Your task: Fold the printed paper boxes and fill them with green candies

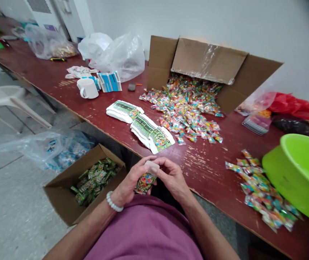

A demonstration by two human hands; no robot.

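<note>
Left hand: the left hand point(132, 178), with a pale beaded bracelet point(113, 202) at its wrist, grips a small green printed card box point(144, 183) at the lower centre of the frame.
Right hand: the right hand point(173, 178) pinches the same box at its raised white flap point(151, 166).
Box in hand: apparently midway, its flap not folded down; whether it is filled cannot be told.
Flat boxes: green-and-white flattened cards point(153, 134), mid-frame, seemingly yet to be worked.
Sweets: clear packets of multicoloured sweets point(188, 106) spill from an open brown cardboard box point(208, 59), upper right; plenty remain. More packets point(265, 195) lie at lower right beside a lime-green plastic basin point(281, 173).
Carton: a brown floor carton point(59, 202), lower left, contains a heap of small green packs point(97, 180), which look finished.
Counts: two hands, one box between them; two overlapping rows of flat cards, two brown containers, one basin, one white mug point(89, 89); cards, sweets and finished packs are too crowded to count singly.
</note>
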